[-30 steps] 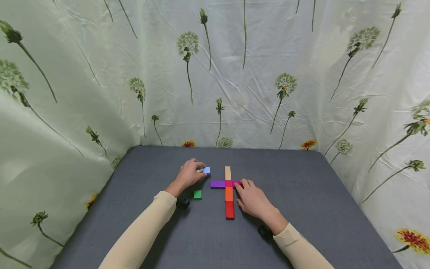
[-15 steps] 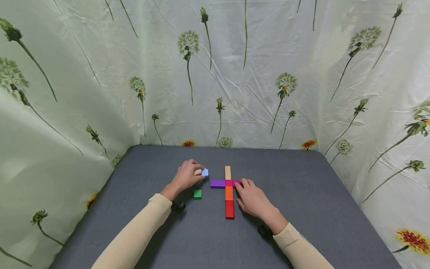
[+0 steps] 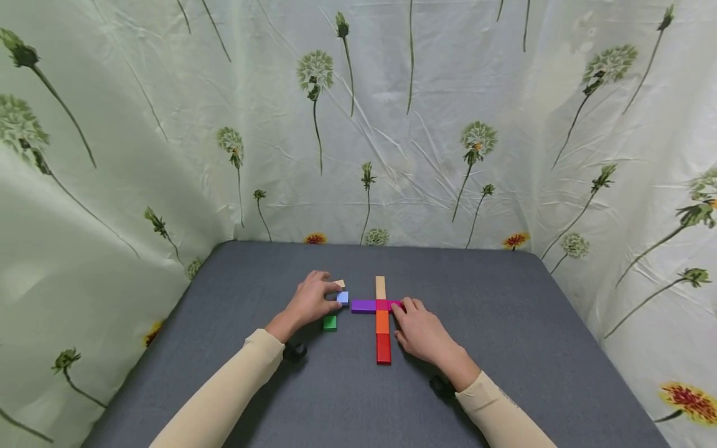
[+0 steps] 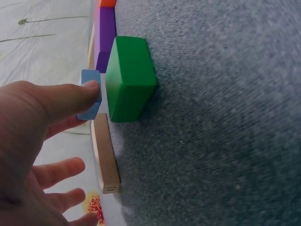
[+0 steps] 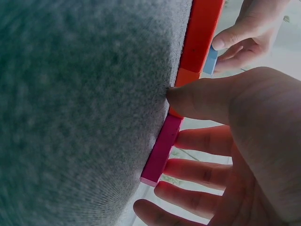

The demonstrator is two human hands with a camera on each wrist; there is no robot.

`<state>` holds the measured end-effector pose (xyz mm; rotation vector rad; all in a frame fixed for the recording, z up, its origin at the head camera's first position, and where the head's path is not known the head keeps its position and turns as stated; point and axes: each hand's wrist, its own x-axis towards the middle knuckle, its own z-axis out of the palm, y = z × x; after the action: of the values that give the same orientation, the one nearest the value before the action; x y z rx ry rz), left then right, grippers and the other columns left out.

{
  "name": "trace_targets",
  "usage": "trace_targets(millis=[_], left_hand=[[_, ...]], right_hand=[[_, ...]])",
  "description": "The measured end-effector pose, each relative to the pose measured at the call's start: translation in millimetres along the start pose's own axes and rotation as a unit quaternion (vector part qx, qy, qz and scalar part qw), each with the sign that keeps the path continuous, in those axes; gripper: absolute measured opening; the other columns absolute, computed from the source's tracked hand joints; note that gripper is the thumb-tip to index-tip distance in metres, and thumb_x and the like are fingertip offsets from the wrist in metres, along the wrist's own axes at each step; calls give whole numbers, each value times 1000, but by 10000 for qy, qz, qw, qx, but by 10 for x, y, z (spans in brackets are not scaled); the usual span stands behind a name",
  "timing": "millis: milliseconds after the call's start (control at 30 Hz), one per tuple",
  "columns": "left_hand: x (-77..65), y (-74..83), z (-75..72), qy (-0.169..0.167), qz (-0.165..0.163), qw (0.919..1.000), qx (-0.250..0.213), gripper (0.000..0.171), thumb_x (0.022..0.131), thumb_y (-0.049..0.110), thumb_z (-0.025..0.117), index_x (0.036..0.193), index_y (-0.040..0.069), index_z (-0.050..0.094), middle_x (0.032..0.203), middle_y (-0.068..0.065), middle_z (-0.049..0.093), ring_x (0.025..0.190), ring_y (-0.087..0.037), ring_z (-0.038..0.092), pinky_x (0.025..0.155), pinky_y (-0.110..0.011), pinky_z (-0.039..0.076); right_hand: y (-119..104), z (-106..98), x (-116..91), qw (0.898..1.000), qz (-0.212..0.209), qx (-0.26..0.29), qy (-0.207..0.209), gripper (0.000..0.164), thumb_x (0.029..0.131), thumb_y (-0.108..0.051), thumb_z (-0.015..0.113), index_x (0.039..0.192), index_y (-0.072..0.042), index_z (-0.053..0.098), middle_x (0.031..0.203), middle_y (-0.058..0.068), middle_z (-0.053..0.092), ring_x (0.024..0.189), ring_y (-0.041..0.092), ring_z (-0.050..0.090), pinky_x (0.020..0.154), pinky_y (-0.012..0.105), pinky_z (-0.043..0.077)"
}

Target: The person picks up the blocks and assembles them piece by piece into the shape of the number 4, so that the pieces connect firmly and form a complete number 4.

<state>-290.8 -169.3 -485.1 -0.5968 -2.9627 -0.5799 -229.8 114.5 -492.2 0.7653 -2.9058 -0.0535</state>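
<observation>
1. The cross (image 3: 382, 305) looks joined; the blue block (image 3: 343, 297), green block (image 3: 330, 323) and wood block (image 3: 340, 284), all left of it, seem not yet added.
2. The blue block is small, pale and flat-sided, close to the cross; the left hand (image 3: 310, 298) pinches it.
3. The right hand (image 3: 421, 331), fingers loosely apart, touches the cross's pink arm (image 5: 161, 151), gripping nothing.

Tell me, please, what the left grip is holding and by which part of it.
The left grip pinches the light blue block by its near and far sides; the far contact is partly hidden.
</observation>
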Motion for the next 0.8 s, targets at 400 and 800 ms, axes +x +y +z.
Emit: trace_targets(millis=[400,800], left_hand=[[-40,16,57,-302,115,9993,-161,31,85,32,83,113,19,78,148,-21,46,145,-47,24,112,-63,25],[-5,90,88,-218,183,9996,85,32,83,32,84,111,17,79,144,-19,51,139,-43,35,110,-60,31]], right_hand=[[-4,8,-11,10000,-7,-7,-43,58,90,-33,74,139,-7,58,121,14,56,115,29,54,84,41,56],[-1,-11,4,9999,49,11,-102,60,90,-33,75,141,-6,57,123,15,56,117,30,53,86,42,56]])
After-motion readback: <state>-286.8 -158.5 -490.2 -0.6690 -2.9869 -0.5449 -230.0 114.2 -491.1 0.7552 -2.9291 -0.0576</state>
